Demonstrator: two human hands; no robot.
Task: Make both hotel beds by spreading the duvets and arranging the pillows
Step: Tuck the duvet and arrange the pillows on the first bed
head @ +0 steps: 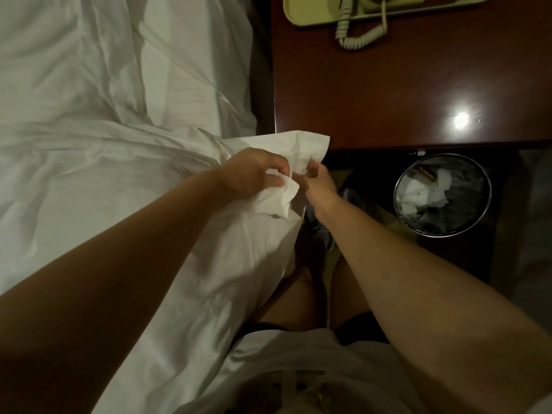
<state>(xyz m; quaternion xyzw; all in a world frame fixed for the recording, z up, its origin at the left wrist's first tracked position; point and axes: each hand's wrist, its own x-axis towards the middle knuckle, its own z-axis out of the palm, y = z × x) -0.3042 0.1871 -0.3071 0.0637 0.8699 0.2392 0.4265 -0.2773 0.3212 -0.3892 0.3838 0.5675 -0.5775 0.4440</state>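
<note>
A white duvet [98, 180] lies rumpled across the bed on the left. Its corner [301, 147] is lifted at the bed's right edge, beside the nightstand. My left hand [254, 174] grips a bunched fold of that corner. My right hand [318, 182] pinches the fabric just to the right of it, fingers curled around the cloth's edge. A white pillow [191, 70] lies at the head of the bed, partly under the duvet's folds.
A dark wooden nightstand [388, 85] stands right of the bed with a cream telephone [358, 13] and its coiled cord on it. A round metal wastebasket [442, 194] holding crumpled paper sits on the floor below. My legs stand in the narrow gap.
</note>
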